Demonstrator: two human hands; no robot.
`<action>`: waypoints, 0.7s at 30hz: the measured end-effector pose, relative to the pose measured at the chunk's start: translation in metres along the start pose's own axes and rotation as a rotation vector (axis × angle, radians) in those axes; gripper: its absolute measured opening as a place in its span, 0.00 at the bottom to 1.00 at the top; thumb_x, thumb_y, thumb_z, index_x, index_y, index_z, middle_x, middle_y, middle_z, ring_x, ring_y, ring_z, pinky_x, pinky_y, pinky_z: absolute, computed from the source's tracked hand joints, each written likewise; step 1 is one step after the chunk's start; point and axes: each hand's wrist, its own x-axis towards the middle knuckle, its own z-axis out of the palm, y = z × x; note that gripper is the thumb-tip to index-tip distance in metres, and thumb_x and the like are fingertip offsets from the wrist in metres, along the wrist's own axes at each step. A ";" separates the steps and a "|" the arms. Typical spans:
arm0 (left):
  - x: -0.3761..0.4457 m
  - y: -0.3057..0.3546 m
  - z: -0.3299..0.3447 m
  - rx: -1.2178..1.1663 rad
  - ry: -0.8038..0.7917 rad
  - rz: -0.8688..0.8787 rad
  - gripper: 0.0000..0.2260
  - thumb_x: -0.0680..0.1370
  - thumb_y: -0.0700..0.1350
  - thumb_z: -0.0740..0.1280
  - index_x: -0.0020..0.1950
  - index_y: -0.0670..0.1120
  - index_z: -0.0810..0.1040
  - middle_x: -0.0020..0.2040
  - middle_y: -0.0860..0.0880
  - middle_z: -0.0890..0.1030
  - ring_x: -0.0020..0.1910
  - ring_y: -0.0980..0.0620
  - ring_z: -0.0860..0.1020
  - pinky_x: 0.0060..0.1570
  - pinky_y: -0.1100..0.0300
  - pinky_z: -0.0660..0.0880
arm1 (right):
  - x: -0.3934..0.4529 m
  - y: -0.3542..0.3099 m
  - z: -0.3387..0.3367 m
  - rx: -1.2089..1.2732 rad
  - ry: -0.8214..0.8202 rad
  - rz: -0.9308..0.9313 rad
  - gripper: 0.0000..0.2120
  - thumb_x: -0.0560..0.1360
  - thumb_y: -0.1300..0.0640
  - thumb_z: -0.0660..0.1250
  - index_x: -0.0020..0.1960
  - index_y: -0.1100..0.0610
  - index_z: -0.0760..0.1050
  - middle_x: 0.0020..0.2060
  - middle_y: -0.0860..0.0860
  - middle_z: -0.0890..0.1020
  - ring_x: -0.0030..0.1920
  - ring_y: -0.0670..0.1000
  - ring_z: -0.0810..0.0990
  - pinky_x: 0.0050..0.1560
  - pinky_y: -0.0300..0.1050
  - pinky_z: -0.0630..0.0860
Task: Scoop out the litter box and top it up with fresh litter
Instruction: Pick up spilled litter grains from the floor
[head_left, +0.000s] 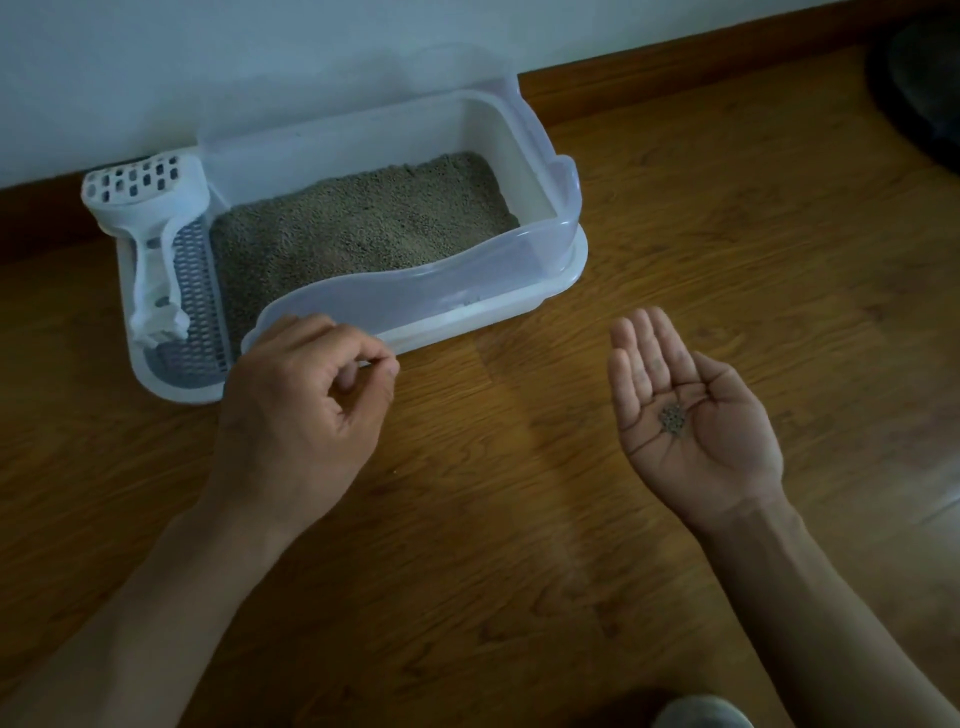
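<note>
Right hand (691, 415), flat, cups granules (672, 417); litter box (566, 218) beyond.

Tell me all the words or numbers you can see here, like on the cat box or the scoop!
None: no words, numbers, brands or signs can be read anywhere in this view.
Litter box: plain clear and white plastic, no label showing.
Scoop: plain white with slots, no writing showing.
Wooden floor and wall: no text.
Right hand: holds only a few litter grains.
</note>
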 end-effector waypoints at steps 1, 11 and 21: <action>-0.002 -0.004 0.000 0.009 -0.019 -0.021 0.03 0.76 0.41 0.72 0.43 0.43 0.82 0.33 0.50 0.73 0.35 0.49 0.73 0.34 0.49 0.73 | -0.001 0.000 -0.001 -0.004 0.000 0.005 0.22 0.79 0.56 0.53 0.51 0.63 0.84 0.53 0.56 0.85 0.54 0.54 0.84 0.49 0.48 0.83; -0.062 -0.044 0.027 0.049 -0.271 -0.278 0.03 0.74 0.43 0.73 0.44 0.50 0.82 0.34 0.56 0.71 0.37 0.56 0.72 0.34 0.57 0.72 | -0.002 0.035 -0.005 -0.057 0.071 0.148 0.24 0.81 0.54 0.51 0.50 0.62 0.85 0.55 0.56 0.84 0.54 0.54 0.85 0.46 0.48 0.83; -0.083 -0.059 0.060 0.010 -0.303 -0.303 0.07 0.73 0.45 0.76 0.49 0.49 0.84 0.37 0.58 0.71 0.41 0.57 0.72 0.39 0.62 0.71 | 0.004 0.065 -0.003 -0.085 0.102 0.176 0.22 0.79 0.55 0.53 0.50 0.62 0.85 0.54 0.55 0.85 0.54 0.53 0.84 0.45 0.48 0.83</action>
